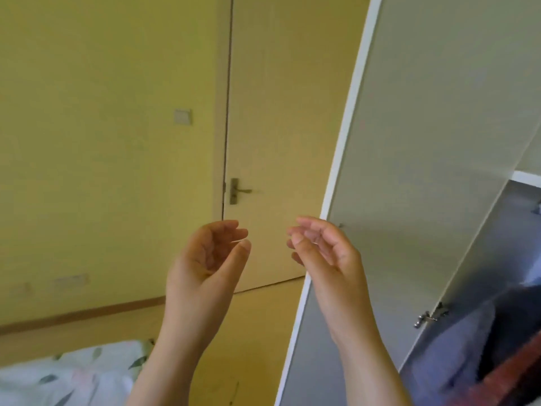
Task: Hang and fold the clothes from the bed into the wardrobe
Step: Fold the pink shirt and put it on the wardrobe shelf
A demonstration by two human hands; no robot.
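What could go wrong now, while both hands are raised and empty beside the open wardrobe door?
1. The right hand appears near the white edge of the open wardrobe door; a quick swing might knock the fingers on it.
2. The right hand and the left hand both hold nothing, and only a corner of the bed is in view, so the next garment might be grabbed half blind.
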